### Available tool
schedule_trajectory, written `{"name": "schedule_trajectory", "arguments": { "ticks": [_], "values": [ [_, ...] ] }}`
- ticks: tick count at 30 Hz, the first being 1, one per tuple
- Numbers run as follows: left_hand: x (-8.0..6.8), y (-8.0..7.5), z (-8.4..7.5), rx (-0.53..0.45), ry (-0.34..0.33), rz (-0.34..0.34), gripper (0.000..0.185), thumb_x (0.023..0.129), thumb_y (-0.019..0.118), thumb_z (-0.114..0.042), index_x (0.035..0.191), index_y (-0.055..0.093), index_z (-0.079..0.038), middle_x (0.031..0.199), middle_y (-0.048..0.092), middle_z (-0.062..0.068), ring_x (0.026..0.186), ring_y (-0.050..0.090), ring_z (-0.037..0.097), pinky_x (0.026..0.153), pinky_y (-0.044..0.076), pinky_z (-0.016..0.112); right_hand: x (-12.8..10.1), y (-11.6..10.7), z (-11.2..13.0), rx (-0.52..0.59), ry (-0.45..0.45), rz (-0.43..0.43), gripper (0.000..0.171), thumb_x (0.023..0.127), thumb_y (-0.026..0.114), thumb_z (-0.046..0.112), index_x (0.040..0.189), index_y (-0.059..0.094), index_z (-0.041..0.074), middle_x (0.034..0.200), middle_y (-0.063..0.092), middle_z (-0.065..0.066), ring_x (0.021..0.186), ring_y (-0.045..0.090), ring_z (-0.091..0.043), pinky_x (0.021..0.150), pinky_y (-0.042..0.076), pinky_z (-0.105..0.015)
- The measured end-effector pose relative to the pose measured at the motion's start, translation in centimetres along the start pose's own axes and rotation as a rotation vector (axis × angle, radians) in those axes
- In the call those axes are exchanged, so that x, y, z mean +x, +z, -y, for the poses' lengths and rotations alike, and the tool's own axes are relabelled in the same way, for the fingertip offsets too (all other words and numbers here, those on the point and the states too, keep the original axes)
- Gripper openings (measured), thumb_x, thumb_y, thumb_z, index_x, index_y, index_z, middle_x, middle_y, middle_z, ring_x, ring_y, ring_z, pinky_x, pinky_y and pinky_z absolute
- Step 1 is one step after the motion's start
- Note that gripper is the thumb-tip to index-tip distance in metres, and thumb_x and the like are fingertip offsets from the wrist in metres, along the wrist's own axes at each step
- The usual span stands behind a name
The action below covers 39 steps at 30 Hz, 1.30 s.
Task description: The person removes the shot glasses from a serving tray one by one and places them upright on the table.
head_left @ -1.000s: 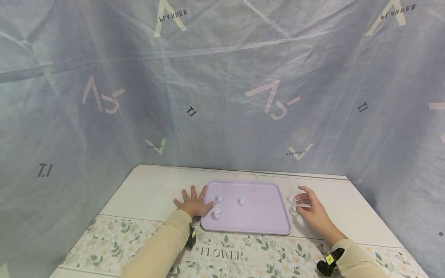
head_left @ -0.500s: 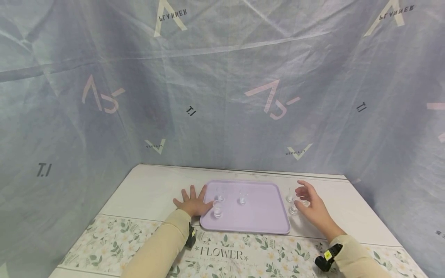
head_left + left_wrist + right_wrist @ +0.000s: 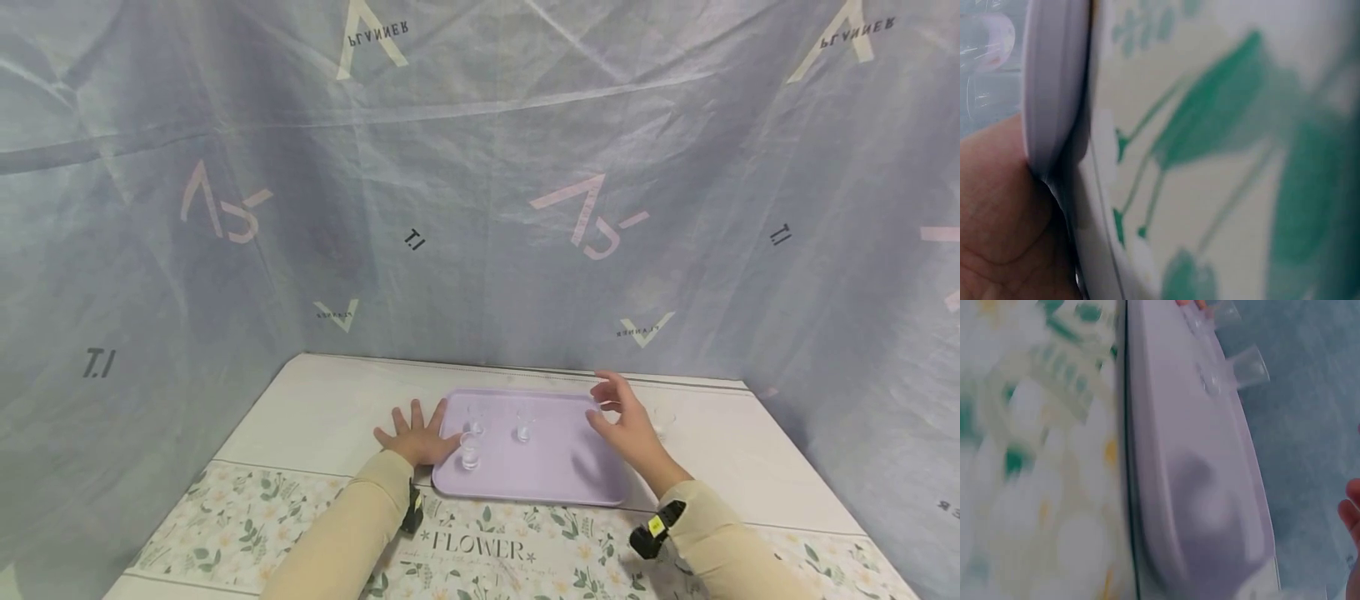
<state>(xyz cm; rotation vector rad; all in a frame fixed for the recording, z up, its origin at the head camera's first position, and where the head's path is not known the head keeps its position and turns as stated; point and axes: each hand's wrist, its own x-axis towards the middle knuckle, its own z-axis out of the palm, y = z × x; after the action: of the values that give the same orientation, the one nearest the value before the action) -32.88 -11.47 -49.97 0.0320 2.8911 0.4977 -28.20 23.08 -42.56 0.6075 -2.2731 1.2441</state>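
A shallow lilac tray (image 3: 540, 475) lies on the table. Clear little glasses stand towards its left side: a front glass (image 3: 470, 452), a back-left glass (image 3: 477, 419) and a middle glass (image 3: 523, 427). My left hand (image 3: 420, 442) lies flat at the tray's left edge, fingers spread, thumb touching the rim beside the front glass. My right hand (image 3: 626, 425) is raised over the tray's right edge, thumb and fingers bent towards each other; whether a glass is between them is unclear. Another clear glass (image 3: 663, 421) stands right of that hand. In the right wrist view, fingertips (image 3: 1352, 506) show at the edge.
A floral mat (image 3: 480, 542) printed FLOWER covers the near part of the white table (image 3: 337, 400). A grey-blue curtain (image 3: 480, 275) hangs behind and at both sides. In the right wrist view, one glass (image 3: 1249, 367) stands towards the tray's far rim.
My right hand has risen from the glasses right of the tray and moved left, over the tray's right edge; its shadow now falls on the tray. The left hand stays put.
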Motion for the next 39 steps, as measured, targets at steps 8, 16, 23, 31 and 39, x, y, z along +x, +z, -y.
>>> {"name": "schedule_trajectory", "arguments": {
  "ticks": [8,16,23,31,39],
  "values": [
    [1.2,0.9,0.6,0.024,-0.01,0.007,0.094,0.088,0.035,-0.084,0.164,0.008,-0.036,0.168,-0.006,0.022,0.147,-0.013,0.057,0.101,-0.008,0.085,1.1,3.0,0.6,0.136,0.074,0.065,0.065,0.082,0.07,-0.015,0.141,0.041,-0.011,0.111,0.059,-0.031,0.105,0.058,-0.055,0.092,0.048,-0.066],
    [1.4,1.2,0.9,0.027,-0.01,0.01,0.095,0.088,0.032,-0.085,0.164,0.006,-0.034,0.168,-0.007,0.02,0.148,-0.013,0.055,0.101,-0.01,0.084,1.5,5.7,-0.5,0.257,0.142,0.154,0.074,0.082,0.072,-0.016,0.146,0.036,-0.01,0.12,0.053,-0.042,0.11,0.055,-0.061,0.094,0.044,-0.071],
    [2.0,1.4,1.2,0.036,-0.006,0.011,0.094,0.088,0.034,-0.084,0.163,0.001,-0.037,0.168,-0.012,0.019,0.148,-0.015,0.054,0.101,-0.01,0.084,1.2,8.2,-3.1,0.283,0.178,0.179,0.079,0.082,0.072,-0.015,0.15,0.034,0.0,0.123,0.054,-0.036,0.112,0.057,-0.054,0.093,0.052,-0.06],
    [2.1,1.3,1.3,0.04,-0.016,0.019,0.093,0.089,0.034,-0.083,0.163,0.001,-0.037,0.168,-0.011,0.02,0.147,-0.014,0.055,0.101,-0.009,0.085,1.0,9.5,-3.5,0.291,0.206,0.233,0.08,0.083,0.075,-0.008,0.151,0.033,0.004,0.125,0.055,-0.03,0.115,0.058,-0.046,0.095,0.053,-0.052],
    [1.9,1.4,1.0,0.026,-0.008,0.015,0.093,0.09,0.036,-0.08,0.164,0.003,-0.034,0.168,-0.011,0.019,0.148,-0.015,0.054,0.101,-0.01,0.084,0.8,10.0,-3.8,0.27,0.246,0.228,0.079,0.085,0.074,-0.01,0.151,0.037,0.012,0.124,0.057,-0.024,0.115,0.06,-0.041,0.097,0.051,-0.054]
  ]
}}
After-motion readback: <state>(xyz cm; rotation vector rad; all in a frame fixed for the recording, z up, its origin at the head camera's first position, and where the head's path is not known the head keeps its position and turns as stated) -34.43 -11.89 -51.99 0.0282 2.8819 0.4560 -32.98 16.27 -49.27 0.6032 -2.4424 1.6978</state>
